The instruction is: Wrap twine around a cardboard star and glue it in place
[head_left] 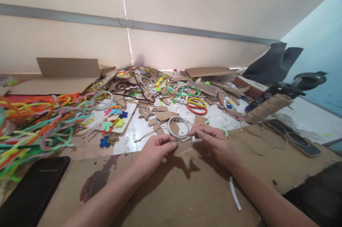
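Observation:
A pale ring (178, 127) and a brown cardboard star (188, 154) meet between my hands, above the cardboard sheet on the table. My left hand (157, 150) pinches the left side, where the ring meets the star; its fingertips hide the exact contact. On the right, my right hand (213, 143) has its thumb and index finger together beside the ring's lower right edge. Whatever those fingertips hold is too small to make out. The star's lower point hangs free between both hands.
Colourful pipe cleaners (53, 120) heap at the left, above a black phone (34, 187). Felt flowers (107, 126), another ring (102, 100) and cardboard scraps (162, 114) lie beyond my hands. A tape dispenser (283, 91) and second phone (294, 138) are at right.

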The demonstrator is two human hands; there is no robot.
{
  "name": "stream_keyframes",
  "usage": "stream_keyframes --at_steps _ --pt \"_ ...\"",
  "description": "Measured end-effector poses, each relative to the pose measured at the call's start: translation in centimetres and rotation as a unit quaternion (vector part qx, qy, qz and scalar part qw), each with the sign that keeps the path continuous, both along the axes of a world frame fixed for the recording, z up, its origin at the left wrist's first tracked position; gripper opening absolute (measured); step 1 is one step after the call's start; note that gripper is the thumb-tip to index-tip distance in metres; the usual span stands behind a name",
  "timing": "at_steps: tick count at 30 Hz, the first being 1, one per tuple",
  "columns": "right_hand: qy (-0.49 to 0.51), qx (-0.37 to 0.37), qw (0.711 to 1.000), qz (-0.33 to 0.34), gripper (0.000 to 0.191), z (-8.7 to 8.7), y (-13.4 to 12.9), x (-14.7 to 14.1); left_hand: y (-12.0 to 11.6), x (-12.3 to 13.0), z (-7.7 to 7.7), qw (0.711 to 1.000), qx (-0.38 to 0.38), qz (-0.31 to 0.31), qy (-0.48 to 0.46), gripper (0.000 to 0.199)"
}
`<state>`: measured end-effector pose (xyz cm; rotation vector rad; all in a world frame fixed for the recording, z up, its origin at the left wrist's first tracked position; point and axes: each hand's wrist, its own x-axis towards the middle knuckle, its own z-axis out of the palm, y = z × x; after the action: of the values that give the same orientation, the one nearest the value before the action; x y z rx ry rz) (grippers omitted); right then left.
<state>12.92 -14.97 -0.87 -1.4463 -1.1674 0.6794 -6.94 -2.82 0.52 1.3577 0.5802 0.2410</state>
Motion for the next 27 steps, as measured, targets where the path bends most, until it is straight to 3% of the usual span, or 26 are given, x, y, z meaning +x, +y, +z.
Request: stream_keyframes --at_steps 4,7,9,12,17,22,27 --pt "0.002 0.035 0.988 -0.148 0.025 0.3 -0.4 2.2 0.1 -0.1 0.0 1.000 0.006 0.018 0.003 0.024" --pt "-0.068 0.004 0.976 -0.208 0.023 1.0 -1.3 4.0 0.3 -0.3 -0.1 0.999 0.016 0.033 0.001 0.026" --pt "-0.144 -0.058 0.969 -0.194 0.023 1.5 -2.0 4.5 0.4 -0.4 -0.2 0.999 0.013 0.044 -0.003 0.025" --pt "-0.261 -0.144 0.946 -0.123 0.023 2.1 -2.6 4.2 0.8 -0.6 -0.3 0.998 -0.009 0.067 -0.008 0.025" --pt "-0.345 -0.192 0.918 -0.046 0.014 2.2 -2.8 2.5 1.4 -0.8 -0.5 0.994 -0.014 0.105 -0.012 0.023" --pt "-0.317 -0.173 0.930 -0.068 0.012 2.3 -2.8 2.2 1.7 -0.9 -0.2 0.992 -0.020 0.122 -0.022 0.023" --pt "-0.151 -0.113 0.973 -0.131 0.023 3.5 -5.3 4.8 1.9 -0.8 -0.1 0.990 -0.018 0.136 -0.026 0.024"
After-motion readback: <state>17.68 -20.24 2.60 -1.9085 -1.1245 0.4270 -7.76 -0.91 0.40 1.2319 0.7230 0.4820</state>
